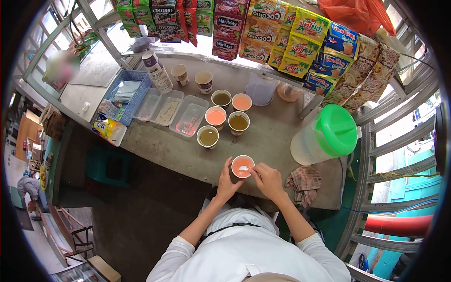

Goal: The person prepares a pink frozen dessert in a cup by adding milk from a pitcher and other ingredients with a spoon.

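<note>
A paper cup of orange-pink drink [243,166] stands near the front edge of the grey counter [164,145]. My left hand [226,183] wraps around its left side. My right hand [265,177] holds a small white spoon [244,168] whose bowl dips into the drink. Behind it stand several more filled cups: three of brownish-green liquid [208,136], [238,122], [221,98] and two of orange-pink liquid [216,115], [242,102].
A clear jug with a green lid [329,134] sits right, a checked cloth [304,182] beside it. Clear trays [189,118], a blue basket [131,96], a stack of cups [157,71] and two empty cups [203,81] stand left and back. Drink sachets [282,33] hang above.
</note>
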`<act>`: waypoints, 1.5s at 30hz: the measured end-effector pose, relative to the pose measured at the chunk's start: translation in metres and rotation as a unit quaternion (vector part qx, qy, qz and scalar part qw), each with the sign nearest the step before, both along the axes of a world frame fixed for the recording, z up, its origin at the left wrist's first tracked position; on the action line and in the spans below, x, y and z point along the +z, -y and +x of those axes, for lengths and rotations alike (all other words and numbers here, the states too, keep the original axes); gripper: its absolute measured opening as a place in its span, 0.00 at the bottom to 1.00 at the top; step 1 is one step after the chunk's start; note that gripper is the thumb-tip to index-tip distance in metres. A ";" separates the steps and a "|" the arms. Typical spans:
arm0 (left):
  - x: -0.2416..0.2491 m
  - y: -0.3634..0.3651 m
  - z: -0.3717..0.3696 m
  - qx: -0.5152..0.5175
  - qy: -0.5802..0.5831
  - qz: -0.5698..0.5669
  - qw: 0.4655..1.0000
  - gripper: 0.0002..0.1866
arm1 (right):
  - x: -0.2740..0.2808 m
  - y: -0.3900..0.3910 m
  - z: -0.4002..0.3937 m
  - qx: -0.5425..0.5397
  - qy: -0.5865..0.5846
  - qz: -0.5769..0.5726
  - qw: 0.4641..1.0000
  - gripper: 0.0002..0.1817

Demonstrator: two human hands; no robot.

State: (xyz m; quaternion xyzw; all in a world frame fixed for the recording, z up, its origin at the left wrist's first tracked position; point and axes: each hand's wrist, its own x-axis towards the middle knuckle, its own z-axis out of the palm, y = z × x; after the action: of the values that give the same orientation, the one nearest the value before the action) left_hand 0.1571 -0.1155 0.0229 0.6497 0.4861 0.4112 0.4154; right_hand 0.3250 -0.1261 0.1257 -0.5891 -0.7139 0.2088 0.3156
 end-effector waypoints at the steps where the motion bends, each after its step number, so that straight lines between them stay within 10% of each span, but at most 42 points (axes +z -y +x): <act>1: 0.002 0.000 0.000 0.001 -0.006 0.001 1.000 0.50 | 0.001 0.000 0.000 0.000 0.002 -0.002 1.000 0.10; 11: 0.006 0.000 0.001 0.006 -0.015 0.017 1.000 0.48 | -0.012 0.001 -0.001 -0.013 -0.042 0.026 0.999 0.11; 14: 0.003 0.000 -0.001 0.000 -0.025 0.014 1.000 0.47 | -0.006 0.008 -0.001 -0.062 -0.141 -0.112 0.982 0.24; 23: 0.001 0.004 -0.021 -0.030 -0.046 0.026 0.998 0.41 | -0.094 0.027 -0.023 -0.089 -0.451 0.022 0.888 0.66; 35: 0.001 -0.016 -0.079 0.065 -0.057 0.093 0.992 0.32 | -0.112 0.002 -0.051 -0.172 -0.228 0.012 0.958 0.32; 45: -0.001 -0.062 -0.106 0.104 -0.049 0.106 0.988 0.27 | -0.113 -0.028 -0.067 -0.228 -0.199 0.039 0.952 0.34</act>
State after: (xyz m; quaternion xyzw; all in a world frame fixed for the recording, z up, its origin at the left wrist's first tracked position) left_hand 0.0512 -0.0539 0.0223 0.6549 0.5245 0.4695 0.2748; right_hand 0.2580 -0.0976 0.0129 -0.6698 -0.4908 0.2162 0.5136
